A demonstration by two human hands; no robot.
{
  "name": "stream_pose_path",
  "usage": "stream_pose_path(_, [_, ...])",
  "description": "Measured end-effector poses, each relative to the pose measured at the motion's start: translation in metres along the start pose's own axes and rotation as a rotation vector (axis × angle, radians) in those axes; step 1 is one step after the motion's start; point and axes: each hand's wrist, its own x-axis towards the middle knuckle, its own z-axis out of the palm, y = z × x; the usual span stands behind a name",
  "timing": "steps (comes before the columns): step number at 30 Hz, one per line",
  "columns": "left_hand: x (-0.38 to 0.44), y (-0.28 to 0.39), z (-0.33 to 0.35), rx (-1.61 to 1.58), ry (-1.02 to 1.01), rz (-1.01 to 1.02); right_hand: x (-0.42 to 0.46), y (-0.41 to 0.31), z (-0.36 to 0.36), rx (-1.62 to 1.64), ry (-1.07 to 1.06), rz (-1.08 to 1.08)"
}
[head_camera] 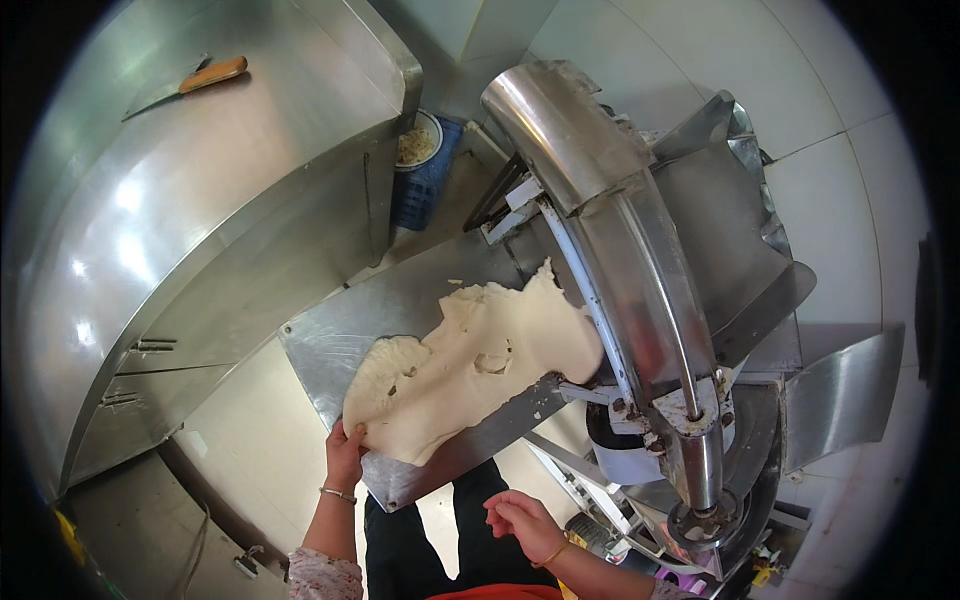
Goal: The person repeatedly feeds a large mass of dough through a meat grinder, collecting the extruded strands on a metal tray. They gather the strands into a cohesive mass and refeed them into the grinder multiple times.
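Observation:
A large flat sheet of pale dough (pixel 480 360) with torn edges and several holes lies on the metal feed tray (pixel 322 322) of a dough sheeter. At its near left end, my left hand (pixel 345 450) pinches the edge, thumb on top. The far right end of the dough reaches the roller housing (pixel 637 270) of the sheeter, where its edge meets the white bar (pixel 585 285). My right hand (pixel 521 517) hangs in front of my body, below the tray and apart from the dough. Its fingers are curled in and I see nothing in them.
On the stainless steel counter (pixel 247 157) at left lies a knife with a wooden handle (pixel 214 75). A white bowl (pixel 431 139) of pale scraps sits on a blue crate (pixel 420 195) behind the tray. Metal guards (pixel 844 405) jut out at right, above a hand wheel (pixel 705 525).

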Motion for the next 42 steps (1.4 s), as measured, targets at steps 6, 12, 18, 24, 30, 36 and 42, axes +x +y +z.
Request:
stream_pose_path(6, [0.002,-0.003,-0.011,0.088,0.036,0.035,0.087,0.025,-0.021,-0.014,0.313,-0.274])
stream_pose_path(12, [-0.006,0.005,-0.008,0.101,0.049,-0.011,0.194,-0.017,-0.065,-0.503,0.906,-0.681])
stream_pose_path(18, [-0.010,0.008,-0.001,-0.020,-0.005,-0.054,0.257,-0.065,-0.088,-0.244,1.004,-0.836])
stream_pose_path(24, [0.000,-0.003,0.022,-0.129,-0.035,-0.060,0.311,-0.101,-0.102,0.464,0.767,-0.740])
stream_pose_path(30, [-0.003,-0.003,0.012,-0.136,0.046,-0.020,0.260,-0.081,-0.002,-0.937,0.529,-1.488])
stream_pose_path(36, [0.000,0.005,0.029,-0.226,-0.018,-0.051,0.213,-0.056,0.044,-1.056,0.078,-1.110])
stream_pose_path(42, [0.013,-0.002,0.022,-0.216,-0.070,-0.103,0.281,-0.098,-0.085,-1.048,1.086,-0.765])
